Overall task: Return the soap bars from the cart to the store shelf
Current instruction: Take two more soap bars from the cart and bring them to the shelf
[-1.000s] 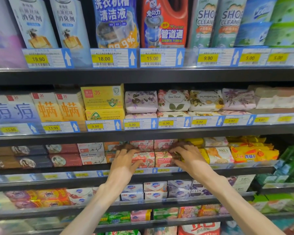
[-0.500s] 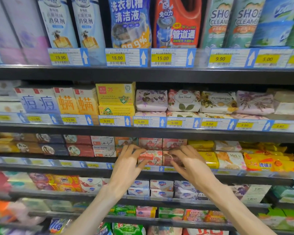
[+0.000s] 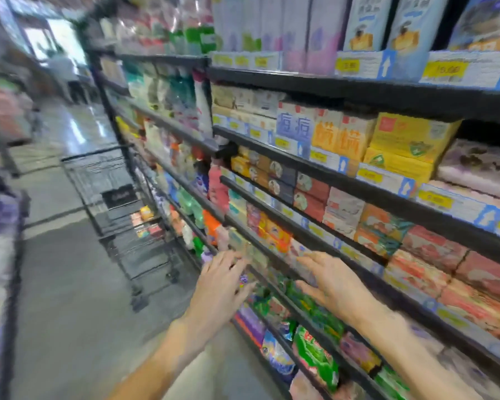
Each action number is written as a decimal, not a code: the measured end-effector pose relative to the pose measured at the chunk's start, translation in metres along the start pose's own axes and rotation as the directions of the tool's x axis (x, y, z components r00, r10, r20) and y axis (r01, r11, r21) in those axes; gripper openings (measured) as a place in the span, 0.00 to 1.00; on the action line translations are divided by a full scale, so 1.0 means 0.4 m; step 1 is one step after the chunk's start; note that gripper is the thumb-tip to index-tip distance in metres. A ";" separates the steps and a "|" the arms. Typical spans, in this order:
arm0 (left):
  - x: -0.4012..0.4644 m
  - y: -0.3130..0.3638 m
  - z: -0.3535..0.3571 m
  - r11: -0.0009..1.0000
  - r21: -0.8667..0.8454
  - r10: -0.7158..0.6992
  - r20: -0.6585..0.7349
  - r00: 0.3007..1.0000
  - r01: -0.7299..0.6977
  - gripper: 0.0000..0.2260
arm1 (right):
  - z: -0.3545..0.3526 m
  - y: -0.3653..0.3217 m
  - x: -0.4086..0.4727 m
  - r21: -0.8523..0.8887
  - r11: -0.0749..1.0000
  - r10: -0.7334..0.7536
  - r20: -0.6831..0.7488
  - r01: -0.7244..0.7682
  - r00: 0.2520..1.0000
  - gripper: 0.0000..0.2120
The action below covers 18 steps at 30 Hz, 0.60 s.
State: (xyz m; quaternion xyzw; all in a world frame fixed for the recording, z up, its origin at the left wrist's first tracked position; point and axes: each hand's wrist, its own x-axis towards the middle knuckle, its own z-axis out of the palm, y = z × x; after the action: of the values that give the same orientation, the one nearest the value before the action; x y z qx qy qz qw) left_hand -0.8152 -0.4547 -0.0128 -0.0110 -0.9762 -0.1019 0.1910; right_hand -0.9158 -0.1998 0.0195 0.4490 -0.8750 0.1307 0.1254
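Hands, left hand [image 3: 220, 280] and right hand [image 3: 331, 280], spread empty beside shelf edge [image 3: 306, 229].

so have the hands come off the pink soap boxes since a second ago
Yes. Both the left hand and right hand have dropped, empty, to the lower shelf edge, left of the pink soap boxes.

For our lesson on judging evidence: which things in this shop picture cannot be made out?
Head view only:
- Small packets in the black wire cart: motion blur, too small; soap or not is unclear.
- Yellow price labels: figures smeared.
- Bare left hand and right hand: open, blurred; contact with the dark metal shelf rail uncertain.
- Forearms: cut off by the bottom edge.
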 end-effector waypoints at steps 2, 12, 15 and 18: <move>-0.091 -0.079 -0.043 0.994 0.030 -0.101 -0.026 0.995 0.102 0.21 | 0.051 -0.066 0.066 0.019 0.996 -0.089 0.028 0.088 0.996 0.23; -0.486 -0.425 -0.237 0.837 0.200 -0.466 -0.225 0.856 0.509 0.23 | 0.245 -0.509 0.411 0.173 0.852 -0.510 0.070 0.493 0.857 0.30; -0.552 -0.529 -0.282 0.791 0.215 -0.536 -0.208 0.818 0.573 0.26 | 0.291 -0.627 0.495 0.196 0.815 -0.565 0.063 0.545 0.822 0.30; -0.619 -0.692 -0.332 0.755 0.221 -0.585 -0.196 0.787 0.617 0.28 | 0.362 -0.768 0.616 0.235 0.789 -0.595 0.068 0.567 0.800 0.30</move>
State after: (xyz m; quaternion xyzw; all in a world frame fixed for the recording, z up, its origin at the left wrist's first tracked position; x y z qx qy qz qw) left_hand -0.5531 -0.7485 -0.0394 0.3355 -0.9195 -0.0227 0.2033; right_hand -0.8184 -0.6075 0.0030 0.7150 -0.6824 0.1426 0.0523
